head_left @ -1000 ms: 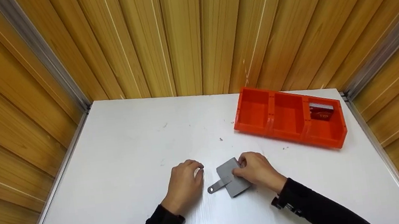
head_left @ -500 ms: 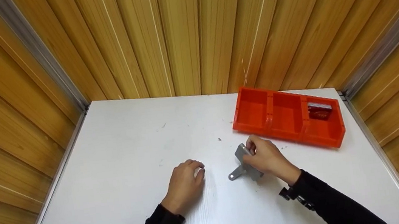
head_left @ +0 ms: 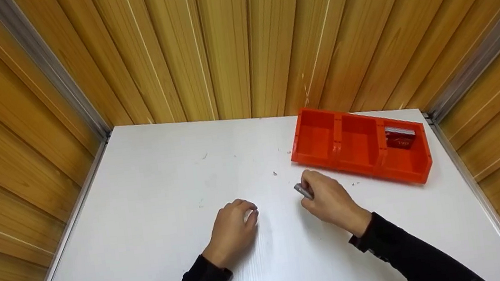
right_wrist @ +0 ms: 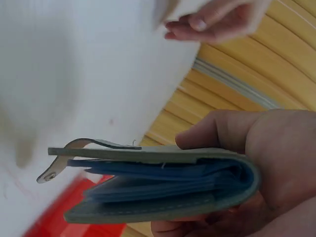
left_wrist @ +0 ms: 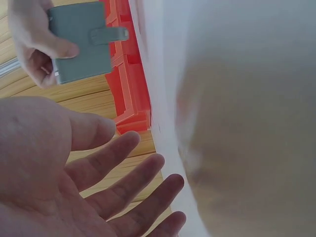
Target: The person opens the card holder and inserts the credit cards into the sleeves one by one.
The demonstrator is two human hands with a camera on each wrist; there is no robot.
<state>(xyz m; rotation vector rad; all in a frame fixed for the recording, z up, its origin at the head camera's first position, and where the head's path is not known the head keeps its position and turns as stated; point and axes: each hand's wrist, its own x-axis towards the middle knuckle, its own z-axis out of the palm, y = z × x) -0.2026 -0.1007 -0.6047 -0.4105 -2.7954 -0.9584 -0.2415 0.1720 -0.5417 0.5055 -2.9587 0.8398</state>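
Observation:
My right hand [head_left: 334,202] pinches a grey card holder [head_left: 303,191] by its spine, thumb on one cover and fingers on the other. From the head view only a narrow end of it shows. In the right wrist view the card holder [right_wrist: 153,190] has blue inner sleeves between its covers, and its snap strap [right_wrist: 52,174] hangs unfastened. The left wrist view shows one flat cover of the card holder [left_wrist: 81,44] with the strap tab across it. My left hand [head_left: 232,228] rests at the white table, fingers loosely bent, holding nothing.
A red bin with three compartments [head_left: 363,169] stands at the back right of the white table [head_left: 159,180]. Its right compartment contains a stack of cards [head_left: 400,141], dark red in front. Wood-look panels [head_left: 228,43] enclose the table's back and sides.
My right hand has lifted the card holder off the table, moved it a little right, and turned it from cover-up to end-on toward the head camera. The left hand has stayed nearly still.

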